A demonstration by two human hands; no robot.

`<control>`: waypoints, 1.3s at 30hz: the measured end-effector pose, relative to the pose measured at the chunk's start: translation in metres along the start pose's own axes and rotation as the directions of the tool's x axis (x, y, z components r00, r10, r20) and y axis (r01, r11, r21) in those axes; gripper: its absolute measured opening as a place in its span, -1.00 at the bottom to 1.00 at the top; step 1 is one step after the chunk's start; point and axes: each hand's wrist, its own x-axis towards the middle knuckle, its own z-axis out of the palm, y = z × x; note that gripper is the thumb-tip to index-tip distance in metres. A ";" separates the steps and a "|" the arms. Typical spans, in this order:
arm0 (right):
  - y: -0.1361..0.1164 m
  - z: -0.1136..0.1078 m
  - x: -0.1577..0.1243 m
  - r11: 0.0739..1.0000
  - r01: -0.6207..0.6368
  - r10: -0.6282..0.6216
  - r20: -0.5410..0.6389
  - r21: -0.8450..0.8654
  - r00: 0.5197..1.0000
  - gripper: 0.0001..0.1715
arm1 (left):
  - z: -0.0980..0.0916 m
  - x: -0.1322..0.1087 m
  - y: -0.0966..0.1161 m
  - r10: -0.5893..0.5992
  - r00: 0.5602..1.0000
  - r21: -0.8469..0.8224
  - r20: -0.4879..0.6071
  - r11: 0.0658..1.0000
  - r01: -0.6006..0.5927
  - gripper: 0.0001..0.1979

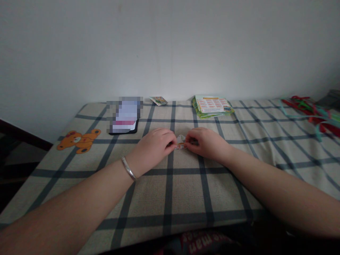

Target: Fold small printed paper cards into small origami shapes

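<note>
- The small printed paper piece [181,142] is at the centre of the frame, between the two hands, just above the cloth-covered table [148,198].
- The left hand [155,142] has thumb and fingers pinched together on the paper's left end; the right hand [205,141] seems to pinch its right end the same way.
- The handling looks under way: the paper appears bent or creased, with a pale part standing up behind, and neither end is released. How much is left cannot be told.
- Counted: one paper piece in hand, one phone [125,115] and one bear cutout [81,140] at left, one loose card [158,101] at upper centre, one stack of cards [212,106] right of it, its sheets too overlapped to count.
- One tangle of ribbons [324,122] lies at right, strands uncountable; one bracelet [128,168] circles the left wrist.
</note>
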 end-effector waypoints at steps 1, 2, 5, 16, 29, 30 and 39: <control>0.000 0.000 0.000 1.000 -0.001 0.001 -0.004 -0.003 1.000 -0.84 | 0.000 0.000 0.000 0.000 1.000 -0.001 0.002 1.000 0.000 -0.95; -0.001 0.000 -0.001 1.000 -0.004 0.004 -0.009 -0.007 1.000 -0.85 | 0.000 0.000 0.000 -0.002 1.000 -0.002 0.006 1.000 0.002 -0.95; -0.001 0.000 -0.002 1.000 -0.017 0.017 -0.022 -0.018 1.000 -0.85 | 0.000 0.000 -0.001 0.001 1.000 -0.002 0.015 1.000 -0.001 -0.95; 0.004 -0.001 -0.001 0.998 0.007 -0.011 -0.054 -0.057 0.998 -0.87 | 0.001 -0.003 -0.009 0.224 0.974 0.036 -0.024 0.974 -0.223 -0.85; 0.013 -0.005 -0.006 0.944 0.316 -0.321 -0.047 -0.094 0.946 -0.78 | -0.002 -0.003 -0.010 0.267 0.963 -0.008 0.030 0.964 -0.267 -0.78; 0.014 -0.005 -0.007 0.933 0.346 -0.350 -0.033 -0.097 0.936 -0.76 | -0.002 -0.003 -0.010 0.273 0.962 -0.009 0.025 0.962 -0.272 -0.77; 0.009 -0.011 -0.009 0.893 0.417 -0.418 0.031 -0.168 0.908 -0.69 | -0.001 -0.005 -0.012 0.292 0.956 0.057 0.039 0.954 -0.294 -0.76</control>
